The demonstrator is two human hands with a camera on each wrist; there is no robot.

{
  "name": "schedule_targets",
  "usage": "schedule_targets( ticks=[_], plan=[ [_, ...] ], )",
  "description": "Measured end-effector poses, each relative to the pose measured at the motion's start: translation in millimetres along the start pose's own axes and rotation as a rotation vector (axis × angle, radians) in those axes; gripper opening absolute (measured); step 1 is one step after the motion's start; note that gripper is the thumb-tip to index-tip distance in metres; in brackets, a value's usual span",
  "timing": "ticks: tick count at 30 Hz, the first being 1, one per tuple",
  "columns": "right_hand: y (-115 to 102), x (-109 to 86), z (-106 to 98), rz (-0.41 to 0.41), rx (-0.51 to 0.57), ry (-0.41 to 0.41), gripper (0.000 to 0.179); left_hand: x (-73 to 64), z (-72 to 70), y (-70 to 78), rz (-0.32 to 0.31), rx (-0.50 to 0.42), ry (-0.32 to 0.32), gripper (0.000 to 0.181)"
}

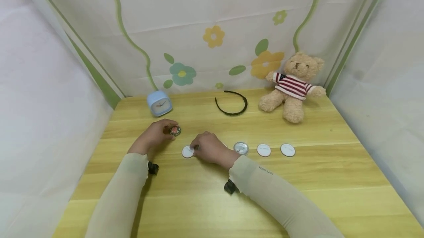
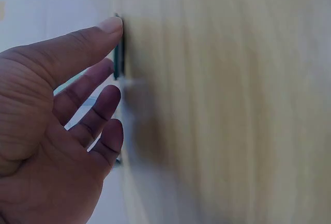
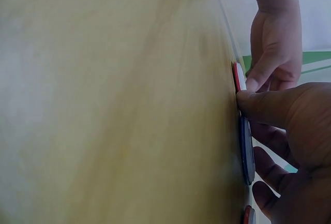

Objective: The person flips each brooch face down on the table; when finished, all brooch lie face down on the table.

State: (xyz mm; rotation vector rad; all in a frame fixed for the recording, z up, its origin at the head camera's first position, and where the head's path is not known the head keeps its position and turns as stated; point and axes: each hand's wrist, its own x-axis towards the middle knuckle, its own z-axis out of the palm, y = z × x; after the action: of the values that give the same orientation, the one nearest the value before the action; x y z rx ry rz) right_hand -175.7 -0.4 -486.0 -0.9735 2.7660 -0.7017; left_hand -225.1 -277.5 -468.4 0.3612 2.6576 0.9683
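Observation:
My left hand [image 1: 155,135] pinches a round badge [image 1: 175,130] with a colourful picture side between thumb and fingers, just above or on the table. In the left wrist view, this badge [image 2: 119,48] appears edge-on at the thumb tip. The right hand [image 1: 210,149] pinches the right edge of a white round badge [image 1: 187,152] lying on the table. Seen from the right wrist, the thumb meets that red-rimmed badge [image 3: 238,76]; a dark-blue-edged disc [image 3: 247,151] lies beside the fingers. Another white disc is mostly hidden behind the right hand.
To the right, in a row, lie a silver disc [image 1: 241,148] and white discs [image 1: 264,150]. Behind stand a blue clock [image 1: 159,103] and a teddy bear [image 1: 293,85], with a black headband [image 1: 245,105] between them. Fabric walls enclose the wooden table [image 1: 198,205].

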Motion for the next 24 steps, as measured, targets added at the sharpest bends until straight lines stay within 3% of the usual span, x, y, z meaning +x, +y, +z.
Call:
schedule_targets(
  ticks=[9,16,24],
  plan=[
    [-2.8,-0.9,-1.0,0.010,-0.013,-0.005,0.024,-3.1,0.2,-7.5,0.005,-0.001,-0.017,0.051],
    [-3.0,-0.7,-2.2,0.028,0.006,-0.007,0.026,-25.6,3.4,-7.7,-0.015,0.029,-0.036,0.053],
    [-14.3,3.8,0.2,0.010,0.059,-0.011,0.028,-49.6,8.8,-10.0,0.038,0.089,-0.053,0.047]
  ],
)
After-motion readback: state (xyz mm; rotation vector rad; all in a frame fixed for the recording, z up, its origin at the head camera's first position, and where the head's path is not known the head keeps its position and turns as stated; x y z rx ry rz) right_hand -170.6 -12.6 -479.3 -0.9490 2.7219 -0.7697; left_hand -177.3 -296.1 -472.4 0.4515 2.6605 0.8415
